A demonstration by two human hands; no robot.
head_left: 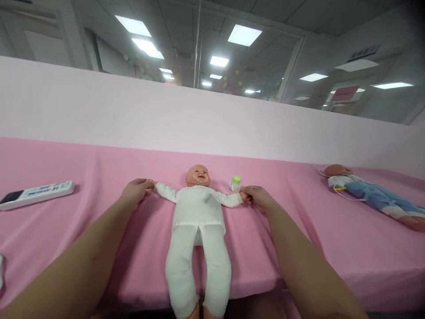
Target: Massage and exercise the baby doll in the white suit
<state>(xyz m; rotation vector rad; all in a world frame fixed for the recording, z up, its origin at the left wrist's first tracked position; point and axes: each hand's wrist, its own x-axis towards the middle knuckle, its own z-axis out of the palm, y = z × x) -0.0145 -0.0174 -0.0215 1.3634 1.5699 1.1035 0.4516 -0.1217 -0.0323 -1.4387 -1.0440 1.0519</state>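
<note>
A baby doll [199, 208] in a white top and white trousers lies face up on the pink cloth [126, 270], its arms stretched out to both sides. My left hand [135, 192] is closed around the doll's hand on the left side of the view. On the other side, my right hand [260, 197] grips the doll's other hand between thumb and fingers. Just beyond that arm stands a small bottle [236, 183] with a light green cap. The doll's feet hang past the front edge, partly out of view.
A long white device [38, 194] with a dark end lies at the left. At the far right lies a second doll [372, 195] in blue and white clothes, with thin white tubing about it. Behind the table runs a pale low wall [139, 115] topped by glass.
</note>
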